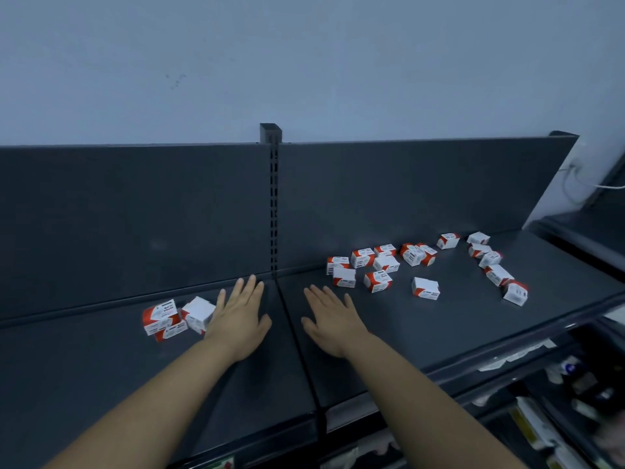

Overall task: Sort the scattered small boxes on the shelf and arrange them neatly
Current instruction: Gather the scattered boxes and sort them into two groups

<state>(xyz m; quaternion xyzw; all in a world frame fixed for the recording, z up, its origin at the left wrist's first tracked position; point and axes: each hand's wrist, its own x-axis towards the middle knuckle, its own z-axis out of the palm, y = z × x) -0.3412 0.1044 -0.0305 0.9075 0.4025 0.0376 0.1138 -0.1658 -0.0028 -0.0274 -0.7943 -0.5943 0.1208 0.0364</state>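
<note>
Over the shelf (439, 333), left hand (241, 321) and right hand (333, 321) spread, palms down — boxes (385, 265) scattered either side.

A pale blue-grey wall (304, 62) was seen above the slotted upright post (273, 198); dark back panels (135, 214) were fitted on either side of it.

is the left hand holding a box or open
Open: the left hand has straight, spread fingers; the small boxes beside it are not gripped.
</note>
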